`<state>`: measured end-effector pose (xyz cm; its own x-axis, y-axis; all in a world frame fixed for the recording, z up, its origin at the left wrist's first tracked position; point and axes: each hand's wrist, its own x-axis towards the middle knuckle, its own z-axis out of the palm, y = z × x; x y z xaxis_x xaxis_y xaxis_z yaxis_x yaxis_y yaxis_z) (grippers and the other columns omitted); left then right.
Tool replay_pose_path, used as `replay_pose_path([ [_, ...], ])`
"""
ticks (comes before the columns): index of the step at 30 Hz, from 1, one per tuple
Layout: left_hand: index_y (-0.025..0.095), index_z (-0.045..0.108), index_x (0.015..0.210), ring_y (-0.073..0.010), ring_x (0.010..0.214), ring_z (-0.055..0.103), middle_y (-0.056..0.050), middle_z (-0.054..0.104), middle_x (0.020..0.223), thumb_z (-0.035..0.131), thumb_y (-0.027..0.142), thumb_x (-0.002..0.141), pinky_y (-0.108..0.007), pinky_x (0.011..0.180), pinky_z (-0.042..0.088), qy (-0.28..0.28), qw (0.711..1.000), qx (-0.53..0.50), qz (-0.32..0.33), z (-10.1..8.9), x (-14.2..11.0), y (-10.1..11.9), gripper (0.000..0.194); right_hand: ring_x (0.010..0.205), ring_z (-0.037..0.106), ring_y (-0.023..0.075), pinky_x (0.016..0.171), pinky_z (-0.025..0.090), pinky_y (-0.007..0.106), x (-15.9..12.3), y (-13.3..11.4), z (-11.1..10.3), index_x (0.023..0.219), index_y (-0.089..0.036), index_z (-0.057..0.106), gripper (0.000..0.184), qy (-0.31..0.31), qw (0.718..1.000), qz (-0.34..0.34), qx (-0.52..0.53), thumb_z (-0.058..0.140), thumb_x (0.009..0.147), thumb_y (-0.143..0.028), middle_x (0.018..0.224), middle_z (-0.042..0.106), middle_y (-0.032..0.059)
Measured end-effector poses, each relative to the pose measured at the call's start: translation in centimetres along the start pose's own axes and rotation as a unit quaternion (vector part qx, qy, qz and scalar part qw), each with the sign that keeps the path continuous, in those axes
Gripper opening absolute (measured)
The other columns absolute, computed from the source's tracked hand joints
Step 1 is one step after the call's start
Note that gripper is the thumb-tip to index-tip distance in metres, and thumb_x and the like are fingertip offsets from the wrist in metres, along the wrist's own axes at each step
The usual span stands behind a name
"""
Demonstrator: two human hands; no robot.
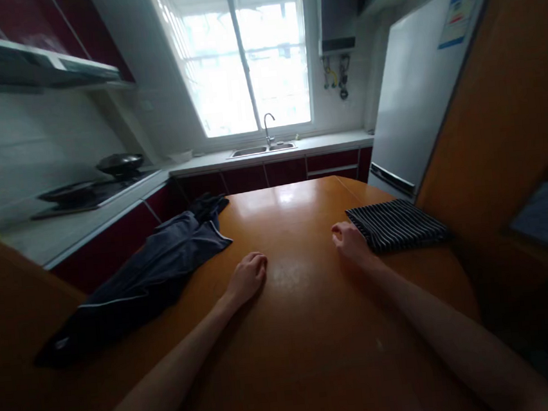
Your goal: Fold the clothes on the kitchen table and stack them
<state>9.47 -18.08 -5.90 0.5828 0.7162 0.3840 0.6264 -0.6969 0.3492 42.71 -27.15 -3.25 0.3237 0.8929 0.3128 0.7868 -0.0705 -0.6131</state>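
My left hand [248,276] rests on the wooden table [305,331], its fingers curled in together and no object showing in them. To its left, dark blue clothing [163,261] with white piping lies crumpled over the table's edge. My right hand [351,242] also lies on the tabletop with its fingers closed, and I see nothing held there. Just beside it, at the right, is a folded black cloth with white stripes [397,224]. The hand is close against its left edge; whether they touch I cannot tell.
Beyond the table runs a white counter with a sink [261,150] and faucet [267,128] under a bright window. A lidded pan [119,163] stands on the stove [93,196] at the left. A fridge [417,82] stands at the right.
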Motion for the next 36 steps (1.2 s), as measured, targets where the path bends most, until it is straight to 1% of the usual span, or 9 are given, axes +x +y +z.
replay_pose_path([
  [3,0.021,0.070,0.105,-0.0252,0.110,0.063,-0.010,0.067,0.117,0.046,0.029,0.092,-0.040,0.103,0.049,-0.011,0.999,-0.031,0.024,0.3,0.2,-0.1,0.028,0.132,0.047,0.0397,0.106,0.038,0.053,0.8,2.4,-3.4,0.123,-0.014,0.063,0.036,0.054,0.982,0.093,-0.155,0.063,0.088,-0.022,0.136,0.055,0.0243],
  [8,0.020,0.069,0.100,-0.0257,0.108,0.064,-0.010,0.068,0.112,0.046,0.030,0.091,-0.040,0.101,0.050,-0.008,0.998,-0.054,0.015,-0.4,0.0,-0.9,0.027,0.127,0.054,0.0438,0.102,0.040,0.054,1.4,4.2,-6.0,0.108,-0.009,0.065,0.021,-0.004,0.975,0.212,-0.072,0.059,0.089,-0.014,0.124,0.061,0.0320],
  [15,0.022,0.053,0.139,-0.0268,0.127,0.056,-0.012,0.058,0.137,0.051,0.039,0.098,-0.045,0.112,0.044,0.007,0.992,-0.083,0.091,-0.6,-0.7,2.5,0.044,0.093,0.070,0.0216,0.081,0.052,0.028,-2.4,-3.7,0.9,0.088,-0.020,0.066,0.003,-0.135,0.984,0.053,0.107,0.063,0.089,-0.020,0.093,0.074,0.0077],
  [18,0.025,0.042,0.151,-0.0288,0.140,0.044,-0.013,0.047,0.151,0.067,0.044,0.092,-0.046,0.118,0.038,-0.048,0.974,-0.078,0.208,-0.8,-1.5,4.1,0.066,0.081,0.069,0.0164,0.070,0.055,0.026,-5.2,-7.3,3.0,0.095,-0.019,0.067,0.016,-0.323,0.884,-0.071,0.330,0.064,0.090,-0.033,0.092,0.072,0.0031],
  [20,0.026,0.050,0.146,-0.0311,0.141,0.041,-0.012,0.050,0.149,0.075,0.044,0.086,-0.048,0.117,0.037,-0.078,0.962,-0.054,0.255,-0.8,-1.9,4.5,0.067,0.082,0.068,0.0165,0.072,0.056,0.028,-6.1,-8.2,2.6,0.100,-0.018,0.069,0.026,-0.368,0.827,-0.131,0.405,0.062,0.091,-0.041,0.096,0.072,0.0045],
  [25,0.027,0.069,0.123,-0.0254,0.114,0.061,-0.009,0.067,0.120,0.060,0.019,0.093,-0.042,0.105,0.046,-0.088,0.968,0.003,0.233,-1.0,-1.9,3.8,0.032,0.119,0.059,0.0268,0.108,0.043,0.048,-4.1,-5.3,-1.6,0.112,-0.021,0.072,0.028,-0.207,0.940,-0.218,0.163,0.065,0.090,-0.038,0.120,0.069,0.0105],
  [29,0.022,0.069,0.113,-0.0218,0.098,0.067,-0.006,0.071,0.106,0.050,0.010,0.088,-0.034,0.092,0.050,-0.046,0.989,-0.078,0.116,-1.3,-1.2,2.9,0.033,0.151,0.019,0.0424,0.117,0.020,0.066,-2.8,-1.8,-3.2,0.151,-0.029,0.047,0.091,-0.230,0.960,-0.138,-0.078,0.085,0.070,-0.045,0.165,0.027,0.0146],
  [32,0.019,0.070,0.100,-0.0216,0.090,0.067,-0.004,0.073,0.095,0.051,0.017,0.083,-0.032,0.085,0.051,0.000,0.982,-0.190,0.000,-2.0,-0.4,2.8,0.026,0.152,0.019,0.0392,0.117,0.026,0.061,-3.1,-0.1,-2.7,0.161,-0.023,0.027,0.093,-0.218,0.966,-0.047,-0.134,0.073,0.082,-0.038,0.167,0.020,0.0186],
  [36,0.017,0.069,0.085,-0.0192,0.077,0.065,-0.002,0.070,0.080,0.058,0.033,0.078,-0.027,0.070,0.050,0.053,0.923,-0.358,-0.130,-3.4,0.8,3.5,0.021,0.143,0.041,0.0304,0.118,0.032,0.042,-4.2,1.0,-1.7,0.156,-0.013,0.035,0.084,-0.202,0.970,-0.082,-0.103,0.069,0.082,-0.030,0.157,0.042,0.0188],
])
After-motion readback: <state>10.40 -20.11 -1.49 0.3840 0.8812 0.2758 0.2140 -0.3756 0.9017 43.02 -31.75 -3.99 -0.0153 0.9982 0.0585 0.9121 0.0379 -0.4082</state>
